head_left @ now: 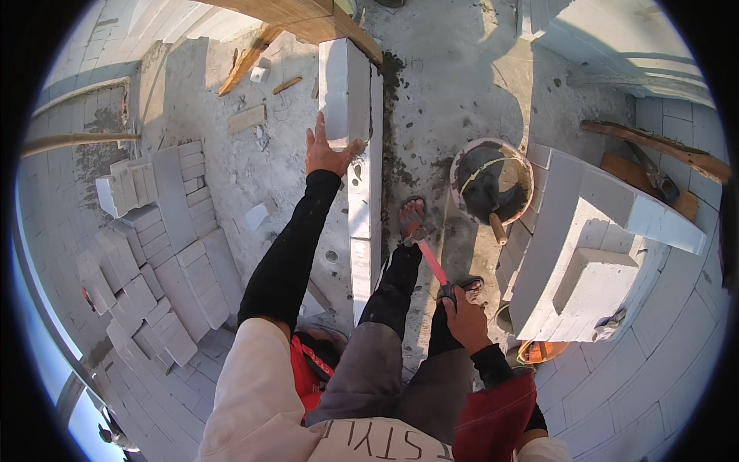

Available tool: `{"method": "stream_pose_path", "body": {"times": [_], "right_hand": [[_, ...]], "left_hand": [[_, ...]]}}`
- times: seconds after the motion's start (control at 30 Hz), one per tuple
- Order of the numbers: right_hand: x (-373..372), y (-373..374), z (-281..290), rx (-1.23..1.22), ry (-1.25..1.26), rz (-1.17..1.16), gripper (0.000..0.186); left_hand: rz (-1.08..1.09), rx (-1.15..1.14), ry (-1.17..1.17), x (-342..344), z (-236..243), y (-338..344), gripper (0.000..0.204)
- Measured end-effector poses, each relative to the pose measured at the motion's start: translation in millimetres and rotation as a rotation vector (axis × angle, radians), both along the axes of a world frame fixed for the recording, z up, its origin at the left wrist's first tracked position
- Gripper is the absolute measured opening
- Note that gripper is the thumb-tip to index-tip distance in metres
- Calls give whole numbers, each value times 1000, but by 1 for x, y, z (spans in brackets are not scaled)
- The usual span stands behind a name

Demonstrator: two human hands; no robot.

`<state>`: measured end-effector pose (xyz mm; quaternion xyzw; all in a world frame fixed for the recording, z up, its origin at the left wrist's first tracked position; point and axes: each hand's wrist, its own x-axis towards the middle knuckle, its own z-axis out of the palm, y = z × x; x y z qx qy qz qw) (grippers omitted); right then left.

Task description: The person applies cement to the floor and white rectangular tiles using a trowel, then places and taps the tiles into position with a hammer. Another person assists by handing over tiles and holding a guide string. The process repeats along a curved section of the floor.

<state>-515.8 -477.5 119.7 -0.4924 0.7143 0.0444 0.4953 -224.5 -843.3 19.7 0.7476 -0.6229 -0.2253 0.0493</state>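
My left hand (329, 152) reaches forward with its fingers spread against the near end of a white block (334, 92). That block lies on top of a narrow, low wall of pale blocks (360, 208). Wet grey mortar marks the wall top just beside my wrist. In my right hand (466, 319) is a hammer (433, 262) with a pinkish-red shaft, held by its black grip. The hammer's head points away from me, above my foot, to the right of the wall.
A bucket (531, 202) of grey mortar stands right of the wall, a wooden tool handle (498, 229) in it. Stacked blocks (181, 262) fill the left. A block (596, 281) lies on a bench-like slab at right. A wooden beam (308, 21) crosses the far end.
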Motion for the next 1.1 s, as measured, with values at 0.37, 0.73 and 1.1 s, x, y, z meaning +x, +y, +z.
{"method": "stream_pose_path", "body": {"times": [0.37,0.73,1.1], "right_hand": [[8,-271,-62,-267,-21,635,36],[24,-331,-88,-395,-42,846,35],[28,-338,-99,-477,-21,847,35]], "left_hand": [[55,23,-52,-24,-15,-60,92],[58,-5,-27,-22,-17,-63,87],[50,2,-61,-26,-15,-62,87]]}}
